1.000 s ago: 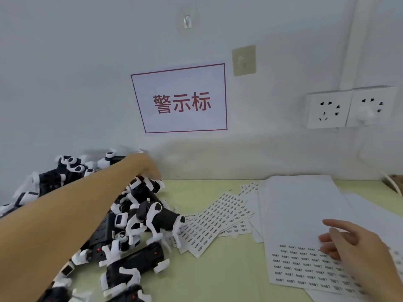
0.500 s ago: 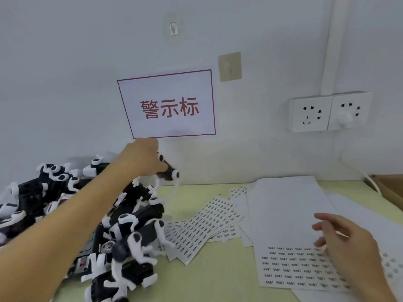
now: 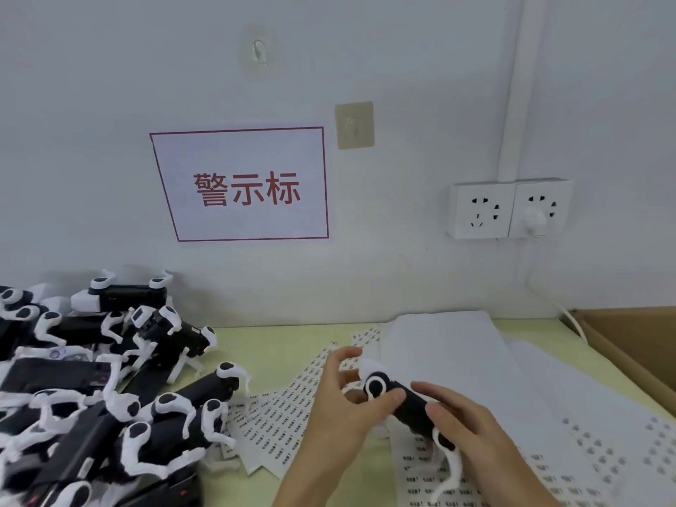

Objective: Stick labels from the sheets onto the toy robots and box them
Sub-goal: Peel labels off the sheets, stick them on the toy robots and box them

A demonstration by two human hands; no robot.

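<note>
Both hands share one toy robot (image 3: 406,404) above the label sheets (image 3: 472,375): left hand (image 3: 342,422) grips its front end, right hand (image 3: 472,429) curls over its rear. Left, toy robot pile (image 3: 109,389) on desk (image 3: 292,334). Far right, cardboard box (image 3: 636,338).

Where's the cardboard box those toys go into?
The cardboard box sits at the table's far right edge in the head view, beside the label sheets, below the wall sockets.
</note>
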